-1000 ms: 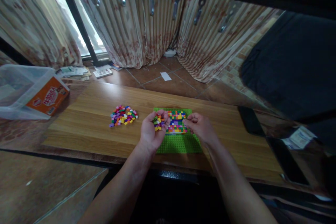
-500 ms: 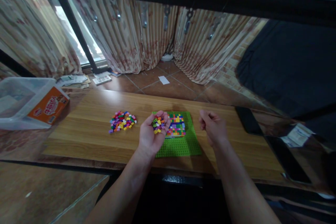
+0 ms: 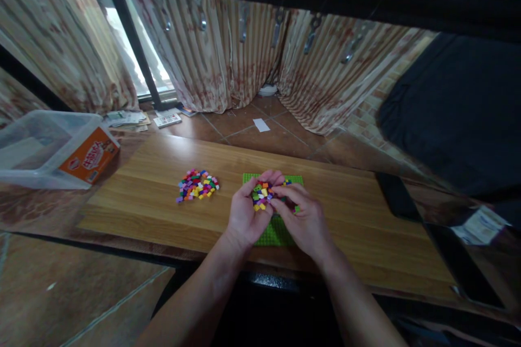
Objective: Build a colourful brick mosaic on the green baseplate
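My left hand is palm up and cupped around a small heap of colourful toy bricks. My right hand has come over from the right, its thumb and forefinger pinched at a small brick on the edge of that heap. Below both hands lies a green studded baseplate. Its built area of multicoloured bricks is mostly hidden by my hands, with only bits showing past the right fingers. A loose pile of mixed bricks sits on the wooden table left of my hands.
A clear plastic bin with an orange label stands at the table's left end. Dark flat slabs and a crumpled packet lie at the right. Beyond the wooden tabletop are floor tiles, papers and curtains.
My right hand has moved left from beside the baseplate to the bricks in my left palm. The left hand still cups its heap. The view has shifted slightly.
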`<state>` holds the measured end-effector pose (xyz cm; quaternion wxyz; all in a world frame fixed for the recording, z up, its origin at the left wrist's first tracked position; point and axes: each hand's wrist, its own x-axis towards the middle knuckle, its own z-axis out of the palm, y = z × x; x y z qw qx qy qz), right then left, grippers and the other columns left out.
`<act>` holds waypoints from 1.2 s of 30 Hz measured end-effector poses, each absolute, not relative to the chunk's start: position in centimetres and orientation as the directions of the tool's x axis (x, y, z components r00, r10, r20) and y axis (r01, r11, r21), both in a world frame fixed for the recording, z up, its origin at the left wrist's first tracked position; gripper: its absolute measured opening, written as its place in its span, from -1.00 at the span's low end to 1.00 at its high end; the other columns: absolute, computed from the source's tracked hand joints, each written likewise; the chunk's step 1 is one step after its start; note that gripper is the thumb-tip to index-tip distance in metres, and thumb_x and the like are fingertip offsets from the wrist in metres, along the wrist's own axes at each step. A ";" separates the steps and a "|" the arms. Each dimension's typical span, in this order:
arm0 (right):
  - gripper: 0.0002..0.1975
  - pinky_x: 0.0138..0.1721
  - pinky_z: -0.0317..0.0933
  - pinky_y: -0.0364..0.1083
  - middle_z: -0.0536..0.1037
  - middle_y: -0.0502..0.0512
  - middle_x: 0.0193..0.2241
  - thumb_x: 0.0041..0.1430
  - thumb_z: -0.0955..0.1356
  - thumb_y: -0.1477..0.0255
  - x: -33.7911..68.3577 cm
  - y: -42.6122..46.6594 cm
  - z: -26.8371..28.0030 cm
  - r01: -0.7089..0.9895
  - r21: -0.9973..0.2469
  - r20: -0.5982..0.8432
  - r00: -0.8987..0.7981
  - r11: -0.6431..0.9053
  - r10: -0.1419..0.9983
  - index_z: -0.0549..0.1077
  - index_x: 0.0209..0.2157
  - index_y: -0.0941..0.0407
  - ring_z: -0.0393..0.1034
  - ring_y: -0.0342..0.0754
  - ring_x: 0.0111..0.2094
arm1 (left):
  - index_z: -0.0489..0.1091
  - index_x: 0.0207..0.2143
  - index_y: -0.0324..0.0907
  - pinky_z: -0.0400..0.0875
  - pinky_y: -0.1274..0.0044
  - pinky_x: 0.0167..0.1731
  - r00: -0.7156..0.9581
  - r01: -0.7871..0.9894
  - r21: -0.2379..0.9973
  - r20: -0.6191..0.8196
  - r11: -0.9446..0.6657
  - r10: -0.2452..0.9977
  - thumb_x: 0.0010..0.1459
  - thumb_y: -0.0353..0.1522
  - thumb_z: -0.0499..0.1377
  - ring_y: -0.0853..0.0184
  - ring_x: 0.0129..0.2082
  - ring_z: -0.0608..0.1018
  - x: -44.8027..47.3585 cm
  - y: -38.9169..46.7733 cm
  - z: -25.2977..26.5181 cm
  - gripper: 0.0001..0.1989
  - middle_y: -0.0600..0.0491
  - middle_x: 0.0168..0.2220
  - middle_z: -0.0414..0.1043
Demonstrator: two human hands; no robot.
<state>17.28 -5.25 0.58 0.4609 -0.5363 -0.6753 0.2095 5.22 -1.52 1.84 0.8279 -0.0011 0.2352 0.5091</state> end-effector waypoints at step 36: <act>-0.76 -0.19 0.36 0.00 0.63 0.09 -0.27 0.21 0.32 0.33 21.9 -3.9 -0.4 0.479 -0.867 0.268 0.222 0.135 0.938 0.63 -0.22 0.04 0.50 -0.01 -0.27 | 0.49 -0.33 -0.34 0.57 0.48 -0.17 0.150 -0.916 0.245 -0.527 0.318 0.837 0.26 -0.45 0.07 0.31 -0.33 0.63 3.6 -0.6 2.3 -0.79 -0.09 -0.40 0.54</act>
